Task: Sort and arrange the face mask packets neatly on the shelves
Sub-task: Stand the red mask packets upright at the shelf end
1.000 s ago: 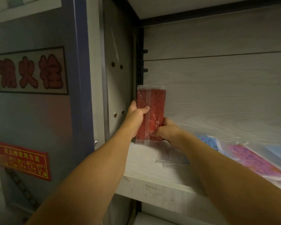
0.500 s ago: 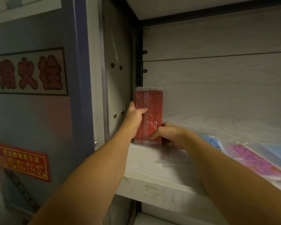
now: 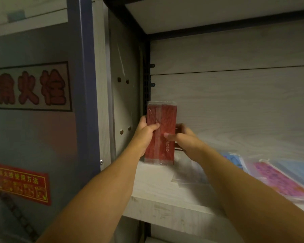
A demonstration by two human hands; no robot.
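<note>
A red face mask packet (image 3: 162, 118) stands upright on its short end at the far left of the pale wooden shelf (image 3: 158, 195), close to the side panel. My left hand (image 3: 145, 133) grips its left edge, thumb across the front. My right hand (image 3: 182, 137) holds its right edge, thumb on the front and fingers behind. A clear packet (image 3: 188, 176) lies flat on the shelf just right of it. Further right lie a blue packet (image 3: 233, 159) and a pink patterned packet (image 3: 279, 179), partly hidden by my right forearm.
The shelf's side panel (image 3: 125, 102) with peg holes rises at the left, the back wall (image 3: 235, 106) behind. Another shelf board (image 3: 209, 9) hangs overhead. Left of the unit is a grey wall with a red-lettered sign (image 3: 30, 87) and a red sticker (image 3: 20, 184).
The red packet stays upright at the shelf's left end. My right hand has slid up its right edge from near the bottom to about mid-height. The left hand keeps its grip.
</note>
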